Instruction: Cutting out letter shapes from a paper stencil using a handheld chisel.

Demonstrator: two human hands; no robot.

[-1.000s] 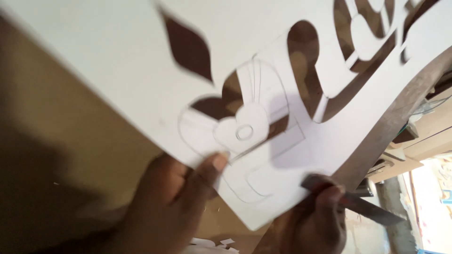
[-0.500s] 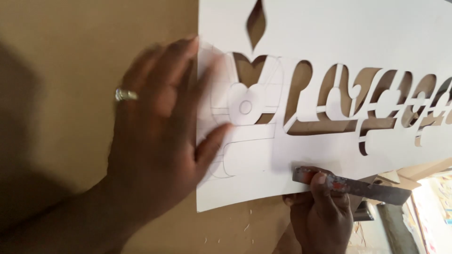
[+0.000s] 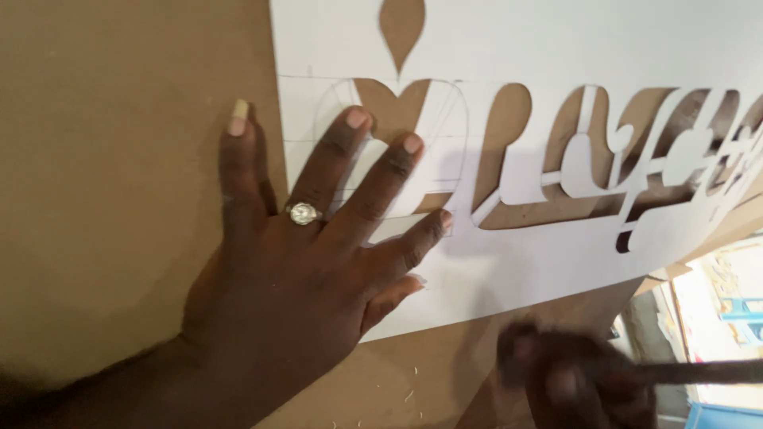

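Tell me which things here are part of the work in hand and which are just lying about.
In use:
- left hand, pressed flat on the white cut-out stencil sheet
- brown flat board under the sheet
- right hand, blurred, holding a thin dark tool

Lying about:
- small white paper scraps on the board
- blue and yellow items at the far right, too blurred to identify

light: soft, even, warm on brown board | glare: blown-out daylight at lower right edge | shadows: faint, under left hand on white stencil sheet | blur: right hand and dark tool motion-smeared | focus: centre sharp, far cutouts soft
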